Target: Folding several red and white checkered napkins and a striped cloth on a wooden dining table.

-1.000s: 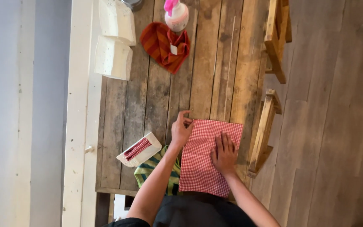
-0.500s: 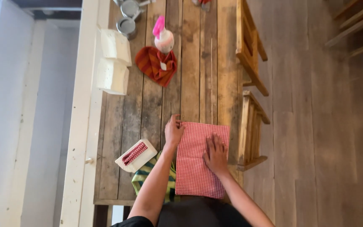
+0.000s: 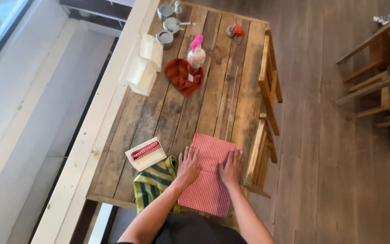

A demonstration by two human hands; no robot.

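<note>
Both hands flat, fingers spread, pressing on red checked cloth [image 3: 209, 174]: left hand [image 3: 189, 166] near its left edge, right hand [image 3: 230, 167] on its middle, apart. Cloth at near edge of wooden table [image 3: 159, 117]. Just left of cloth: striped green-yellow cloth [image 3: 152, 183], small white box [image 3: 146, 154].

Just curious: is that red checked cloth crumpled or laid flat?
Flat: the red checked cloth lies smooth on the table under both palms.
</note>
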